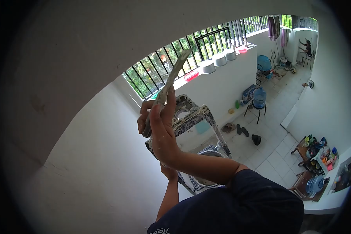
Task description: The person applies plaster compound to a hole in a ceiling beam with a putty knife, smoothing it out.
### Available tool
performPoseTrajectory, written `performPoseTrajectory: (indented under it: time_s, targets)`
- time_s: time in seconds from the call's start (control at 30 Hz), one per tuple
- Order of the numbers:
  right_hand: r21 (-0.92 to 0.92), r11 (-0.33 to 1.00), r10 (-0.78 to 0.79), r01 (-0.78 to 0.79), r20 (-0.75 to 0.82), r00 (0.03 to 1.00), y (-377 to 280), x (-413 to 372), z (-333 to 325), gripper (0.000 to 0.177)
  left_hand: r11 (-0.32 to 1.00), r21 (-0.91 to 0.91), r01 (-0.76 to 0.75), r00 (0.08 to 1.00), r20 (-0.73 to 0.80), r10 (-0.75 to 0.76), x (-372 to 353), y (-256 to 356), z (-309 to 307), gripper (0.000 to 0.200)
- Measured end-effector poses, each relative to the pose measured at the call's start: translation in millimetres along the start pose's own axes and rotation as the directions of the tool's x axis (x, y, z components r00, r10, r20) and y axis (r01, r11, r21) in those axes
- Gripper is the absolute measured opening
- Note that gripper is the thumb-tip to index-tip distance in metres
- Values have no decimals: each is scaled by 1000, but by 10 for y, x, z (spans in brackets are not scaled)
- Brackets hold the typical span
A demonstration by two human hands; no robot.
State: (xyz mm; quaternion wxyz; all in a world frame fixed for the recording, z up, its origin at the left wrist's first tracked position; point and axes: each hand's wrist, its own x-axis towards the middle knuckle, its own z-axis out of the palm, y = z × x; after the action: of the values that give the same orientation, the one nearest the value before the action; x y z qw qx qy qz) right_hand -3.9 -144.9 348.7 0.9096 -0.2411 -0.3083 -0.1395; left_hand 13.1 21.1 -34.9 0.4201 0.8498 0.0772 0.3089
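Observation:
My right hand (pixel 162 136) is raised in front of me, its fingers closed around a putty knife (pixel 175 72). The blade, smeared with pale filler, points up and to the right and shows nearly edge-on. Lower down, my left hand (pixel 168 171) is beside the stepladder, partly covered by my right wrist; its fingers are hidden. Paint and filler splatter the stepladder (pixel 207 115) behind my right hand. Inside its frame, below my right forearm, a bucket (pixel 210 153) shows only in part.
A white wall (pixel 93 163) rises on the left beneath a pale overhead surface (pixel 66 58). Pots (pixel 207 67) line the ledge by the barred window. On the floor are shoes (pixel 242 130) and a water bottle (pixel 259 97) on a stool. Another person (pixel 308 47) sits far back.

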Motion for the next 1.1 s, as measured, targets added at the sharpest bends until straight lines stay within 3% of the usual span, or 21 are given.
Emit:
performPoseTrajectory:
  time_s: [0.03, 0.1, 0.2, 0.33, 0.63, 0.77, 0.8, 0.93, 1.1]
  targets:
    - [4, 1000, -13, 13, -3, 1000, -43, 64, 79, 71, 999, -41, 31, 999, -5, -31, 5, 103, -14, 57]
    - [55, 998, -31, 32, -13, 999, -71, 186, 175, 71, 991, -67, -119, 983, -149, 108, 19, 225, 10, 47]
    - [-26, 985, -168, 168, -1, 986, -34, 407, 143, 62, 928, -358, 102, 980, -124, -156, -21, 356, -3, 35]
    - [-100, 953, -287, 286, 4, 958, 95, 688, 82, 60, 923, -365, 120, 977, -120, -174, -27, 312, 11, 27]
    - [-151, 935, -304, 320, 123, 945, 72, 592, 131, 75, 922, -373, 103, 983, -102, -152, -21, 316, -1, 26]
    - [-181, 897, -391, 403, 101, 915, -80, 706, 193, 80, 914, -385, 131, 976, -111, -187, -26, 345, 4, 26]
    - [-186, 902, -392, 389, 23, 920, -103, 762, 186, 81, 915, -385, 124, 976, -117, -182, -22, 285, 30, 26]
    - [-13, 945, -328, 327, -25, 944, -434, 882, 122, 78, 915, -387, 114, 978, -116, -171, -25, 234, 29, 28]
    - [-103, 978, -174, 184, 101, 980, -346, 524, 159, 80, 929, -356, 100, 981, -121, -152, -17, 260, 28, 28]
